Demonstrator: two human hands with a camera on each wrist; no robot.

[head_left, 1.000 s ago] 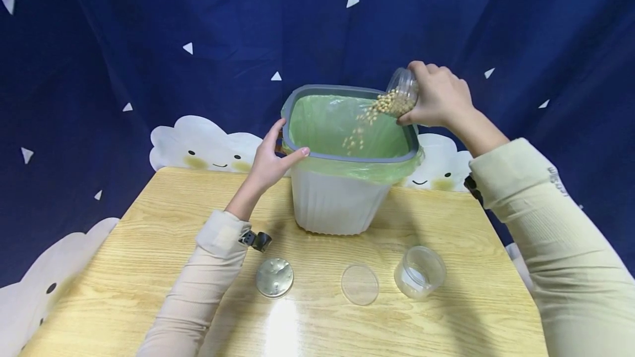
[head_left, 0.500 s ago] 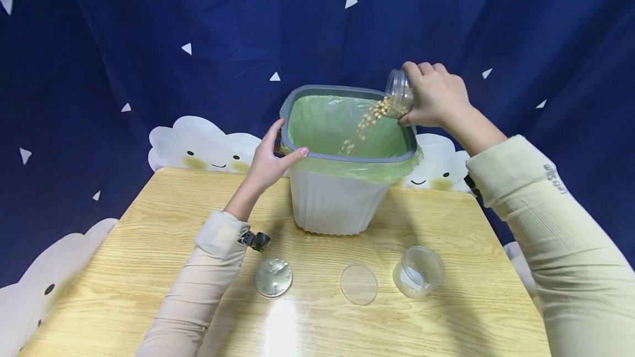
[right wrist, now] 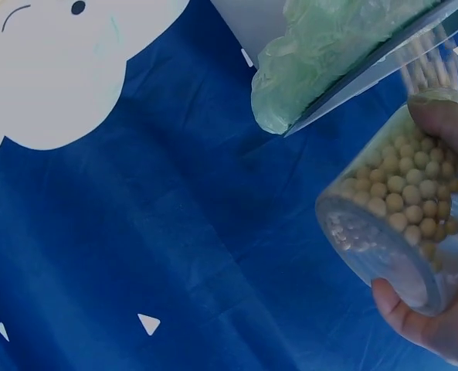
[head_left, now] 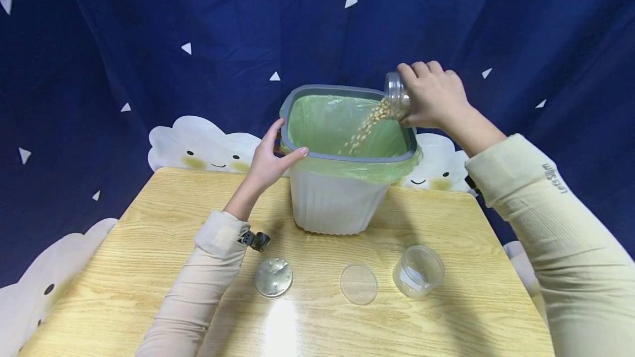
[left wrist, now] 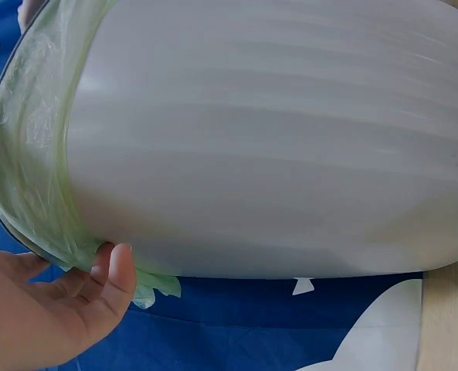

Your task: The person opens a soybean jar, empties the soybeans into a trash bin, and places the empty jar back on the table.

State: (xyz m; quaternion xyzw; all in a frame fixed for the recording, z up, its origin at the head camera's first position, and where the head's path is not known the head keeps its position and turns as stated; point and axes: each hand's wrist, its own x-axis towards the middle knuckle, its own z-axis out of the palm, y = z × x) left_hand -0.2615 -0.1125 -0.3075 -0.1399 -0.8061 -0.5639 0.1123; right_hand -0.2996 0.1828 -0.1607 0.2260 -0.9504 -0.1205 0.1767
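Observation:
A white trash bin (head_left: 337, 203) with a grey rim and a green bag (head_left: 327, 120) stands at the back of the table. With the thumb on the rim and the fingers at its left side, my left hand (head_left: 268, 164) grips the bin. My right hand (head_left: 436, 95) holds a clear plastic jar (right wrist: 402, 193) tilted over the bin's right rim. Round beige soybeans (head_left: 367, 125) stream from its mouth into the bag. In the right wrist view, more beans (right wrist: 414, 185) show through the jar's wall. Where the falling beans land is hidden by the front rim.
In front of the bin, a silvery round lid (head_left: 274, 277), a clear flat disc (head_left: 359, 284) and an open clear jar (head_left: 419, 271) are on the wooden table (head_left: 163, 225). A blue curtain (head_left: 223, 26) with white cloud shapes hangs behind.
My right hand has moved slightly left and tipped the jar further. Beans keep falling, and fewer show in the jar. My left hand stays on the bin.

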